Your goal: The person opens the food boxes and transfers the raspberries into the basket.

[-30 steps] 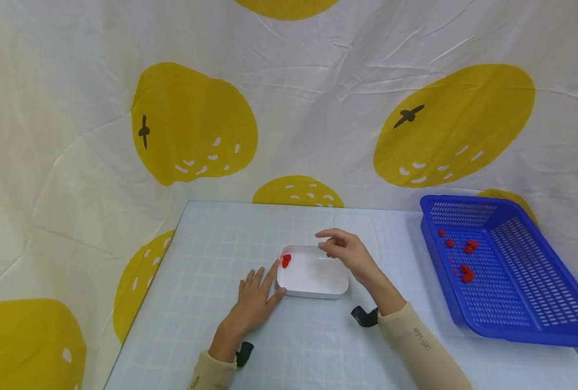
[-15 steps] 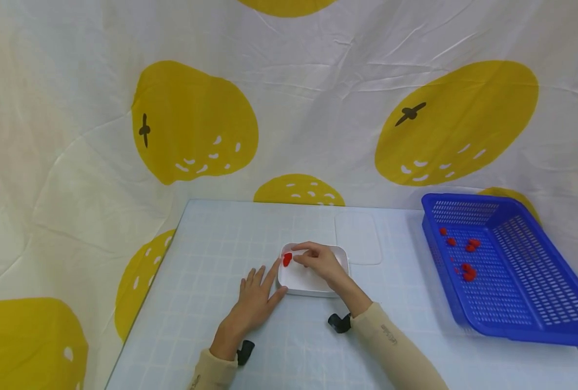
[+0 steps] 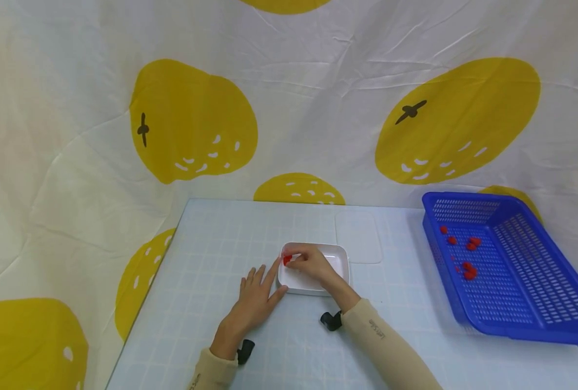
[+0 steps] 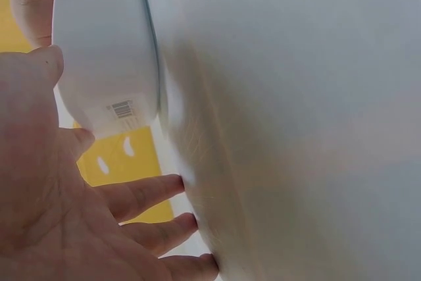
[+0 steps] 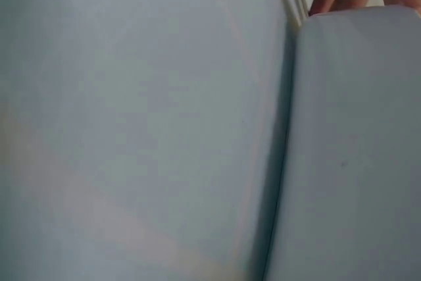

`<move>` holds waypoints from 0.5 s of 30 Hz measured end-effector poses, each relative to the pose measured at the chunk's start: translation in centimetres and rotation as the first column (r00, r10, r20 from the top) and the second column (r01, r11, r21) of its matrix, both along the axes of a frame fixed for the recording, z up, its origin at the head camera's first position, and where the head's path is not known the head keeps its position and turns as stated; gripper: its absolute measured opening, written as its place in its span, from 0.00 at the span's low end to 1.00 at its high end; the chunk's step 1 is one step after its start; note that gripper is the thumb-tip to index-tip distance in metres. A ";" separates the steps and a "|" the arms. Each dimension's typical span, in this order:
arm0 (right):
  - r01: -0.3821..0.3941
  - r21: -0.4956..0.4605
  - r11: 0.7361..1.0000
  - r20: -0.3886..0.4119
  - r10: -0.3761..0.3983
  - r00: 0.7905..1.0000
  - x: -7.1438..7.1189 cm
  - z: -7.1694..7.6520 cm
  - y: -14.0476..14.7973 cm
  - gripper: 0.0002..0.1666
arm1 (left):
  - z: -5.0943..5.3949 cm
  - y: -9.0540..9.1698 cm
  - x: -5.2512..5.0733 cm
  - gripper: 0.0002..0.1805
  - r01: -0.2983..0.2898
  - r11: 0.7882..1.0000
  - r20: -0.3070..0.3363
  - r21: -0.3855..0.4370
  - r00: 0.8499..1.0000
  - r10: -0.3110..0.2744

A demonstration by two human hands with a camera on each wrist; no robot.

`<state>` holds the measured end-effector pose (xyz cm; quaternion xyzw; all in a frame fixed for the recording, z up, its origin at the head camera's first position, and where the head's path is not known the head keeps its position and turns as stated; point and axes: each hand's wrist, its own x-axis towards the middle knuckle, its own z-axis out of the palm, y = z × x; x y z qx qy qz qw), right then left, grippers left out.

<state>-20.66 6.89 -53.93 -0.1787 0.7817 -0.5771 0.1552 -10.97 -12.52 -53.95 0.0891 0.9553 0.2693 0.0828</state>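
In the head view a white rectangular tray point(image 3: 313, 283) sits on the table, with small red pieces point(image 3: 287, 260) at its left end. My left hand point(image 3: 255, 304) lies beside it, fingers spread, forefinger and thumb touching its left side; the left wrist view shows the tray's outer wall point(image 4: 108, 51) close to the palm. My right hand point(image 3: 313, 265) reaches over the tray with curled fingers, its thumb and forefinger around a red piece, partly covering the others. The right wrist view shows mostly tabletop and the tray's side point(image 5: 362, 149).
At the right stands a blue slotted basket point(image 3: 513, 281) with several red pieces point(image 3: 469, 271) inside. A clear flat lid-like sheet point(image 3: 359, 236) lies behind the tray. A white curtain point(image 3: 313, 119) with yellow fruit prints hangs behind the table.
My right hand has moved left and slightly down, from above the tray's right side to the red pieces at its left end. The left hand has stayed in place.
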 end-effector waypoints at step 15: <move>0.049 0.241 0.969 -0.069 -0.033 0.997 0.3 -0.1 -0.6 0.12 | -0.3 0.0 0.0 0.42 0.000 1.000 -0.003 0.005 1.000 0.000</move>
